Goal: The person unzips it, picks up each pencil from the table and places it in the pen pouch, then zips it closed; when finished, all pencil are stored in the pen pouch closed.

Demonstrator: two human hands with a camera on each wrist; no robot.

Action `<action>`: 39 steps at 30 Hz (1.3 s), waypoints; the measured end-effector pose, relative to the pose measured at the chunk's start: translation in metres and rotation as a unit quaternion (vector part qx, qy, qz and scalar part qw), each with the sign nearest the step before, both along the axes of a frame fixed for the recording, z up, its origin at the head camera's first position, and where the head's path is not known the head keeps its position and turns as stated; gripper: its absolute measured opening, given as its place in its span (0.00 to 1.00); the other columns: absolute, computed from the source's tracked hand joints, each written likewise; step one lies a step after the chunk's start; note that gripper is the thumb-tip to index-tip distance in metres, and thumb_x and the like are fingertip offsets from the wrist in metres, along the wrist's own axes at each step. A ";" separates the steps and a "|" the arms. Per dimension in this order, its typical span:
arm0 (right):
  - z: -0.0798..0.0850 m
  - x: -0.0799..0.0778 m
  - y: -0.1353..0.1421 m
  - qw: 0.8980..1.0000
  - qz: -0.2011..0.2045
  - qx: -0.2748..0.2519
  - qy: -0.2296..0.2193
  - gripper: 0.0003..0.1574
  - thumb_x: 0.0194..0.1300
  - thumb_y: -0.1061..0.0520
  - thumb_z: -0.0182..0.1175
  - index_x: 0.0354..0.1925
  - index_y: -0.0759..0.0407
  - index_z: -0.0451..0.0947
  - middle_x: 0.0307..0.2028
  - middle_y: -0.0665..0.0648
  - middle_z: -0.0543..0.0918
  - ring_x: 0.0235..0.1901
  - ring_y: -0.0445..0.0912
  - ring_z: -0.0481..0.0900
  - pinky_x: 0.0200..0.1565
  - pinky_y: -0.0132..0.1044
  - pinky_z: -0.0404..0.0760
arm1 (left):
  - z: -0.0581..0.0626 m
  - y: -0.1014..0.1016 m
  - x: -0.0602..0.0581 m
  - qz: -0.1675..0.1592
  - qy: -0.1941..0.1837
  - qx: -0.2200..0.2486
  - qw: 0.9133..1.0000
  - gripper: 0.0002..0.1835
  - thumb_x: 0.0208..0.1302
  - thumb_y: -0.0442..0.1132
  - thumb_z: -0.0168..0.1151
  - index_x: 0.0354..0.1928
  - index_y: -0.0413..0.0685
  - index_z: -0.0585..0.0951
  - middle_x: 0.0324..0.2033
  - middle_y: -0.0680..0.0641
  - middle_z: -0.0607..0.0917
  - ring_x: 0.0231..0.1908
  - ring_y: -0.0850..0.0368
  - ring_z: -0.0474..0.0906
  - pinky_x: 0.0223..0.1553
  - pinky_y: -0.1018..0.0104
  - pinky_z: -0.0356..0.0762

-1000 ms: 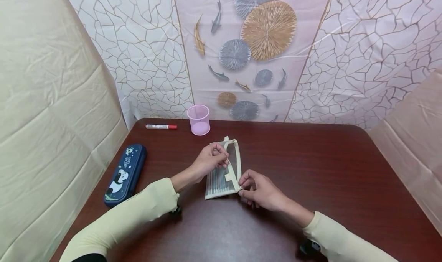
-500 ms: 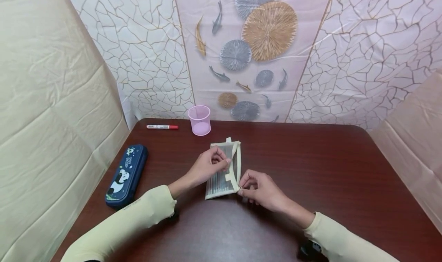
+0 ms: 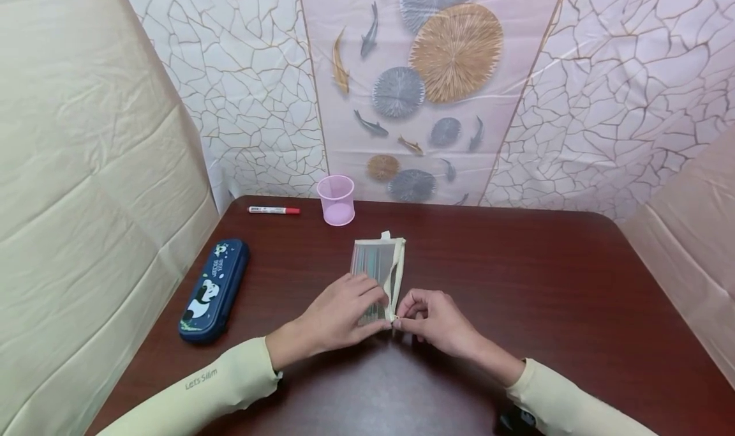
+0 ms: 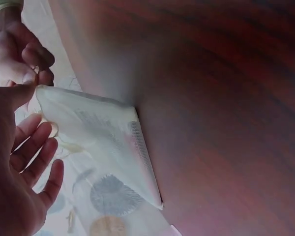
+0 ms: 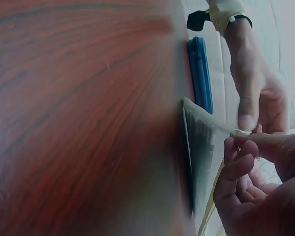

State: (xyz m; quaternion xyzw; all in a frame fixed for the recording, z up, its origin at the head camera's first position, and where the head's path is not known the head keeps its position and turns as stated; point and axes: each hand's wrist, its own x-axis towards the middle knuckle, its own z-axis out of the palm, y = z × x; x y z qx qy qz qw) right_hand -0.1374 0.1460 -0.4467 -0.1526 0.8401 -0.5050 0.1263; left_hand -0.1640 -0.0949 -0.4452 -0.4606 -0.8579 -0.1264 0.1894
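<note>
A see-through mesh zip pouch [image 3: 373,260] with cream edging stands near the table's middle, its zip side gaping and thin stick-like items inside. My left hand [image 3: 344,311] is at its near end, thumb on the zip corner and fingers bent over the zip edge. With thumb and forefinger, my right hand [image 3: 433,318] pinches the small zipper pull [image 4: 36,71] at that corner. Both hands meet there in the right wrist view, the left thumb [image 5: 247,118] right beside the right fingertips. The left hand covers the pouch's lower part in the head view.
A navy pencil case [image 3: 214,292] with a panda print lies at the left. Farther back are a white marker [image 3: 272,210] with a red cap and a pink mesh cup [image 3: 337,200]. A patterned cloth [image 3: 402,91] hangs behind the brown table [image 3: 545,283].
My left hand has come down from the pouch's upper part to its near corner, beside the right hand. The zip opening looks narrower. The right hand keeps its pinch in nearly the same spot.
</note>
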 end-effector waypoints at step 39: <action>-0.003 -0.084 0.076 0.986 -0.115 0.115 0.021 0.04 0.68 0.59 0.70 0.38 0.60 0.87 0.31 0.60 0.90 0.22 0.44 0.83 0.25 0.37 0.84 | 0.014 -0.015 0.025 -0.072 0.148 0.000 0.986 0.06 0.66 0.47 0.73 0.38 0.55 0.87 0.34 0.60 0.89 0.40 0.63 0.86 0.52 0.64 0.79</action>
